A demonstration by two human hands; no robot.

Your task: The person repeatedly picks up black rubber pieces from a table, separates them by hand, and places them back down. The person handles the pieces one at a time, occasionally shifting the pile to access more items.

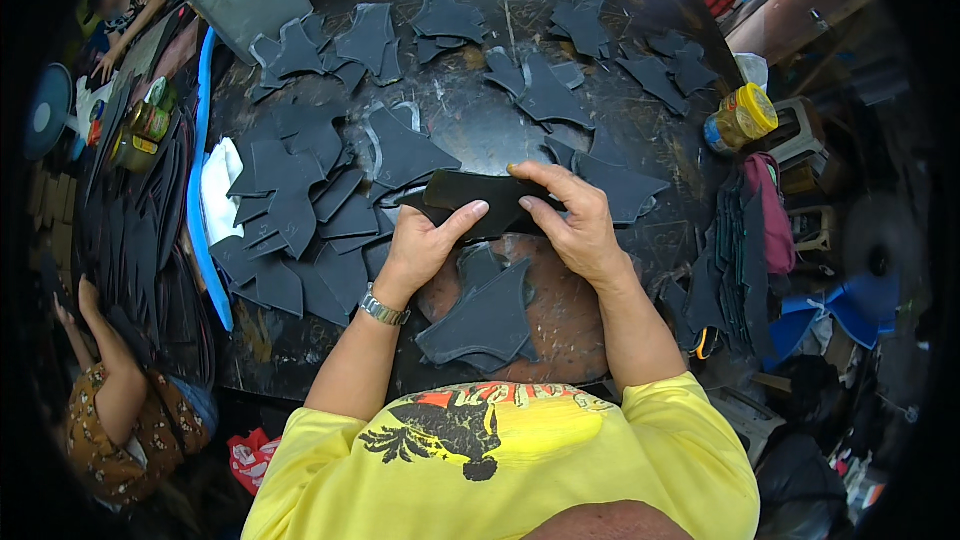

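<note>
I hold a black cut-out piece (478,198) of flat, flexible sheet material with both hands, raised over the table near my body. My left hand (418,248), with a metal watch at its wrist, grips the left end, thumb on top. At the other end my right hand (582,225) pinches the piece between thumb and fingers. Whether it is one layer or several I cannot tell. Just below my hands, similar black pieces (475,320) lie overlapped on a brown rounded board (568,310). A heap of like pieces (285,190) spreads left of my left hand.
More black pieces (450,15) lie in small groups across the dark worn table (450,90). A yellow-lidded jar (740,120) stands at the right edge. A blue strip (200,180) edges the left side, beyond which a person's arm (110,360) shows. A silver-grey container (245,0) stands far left.
</note>
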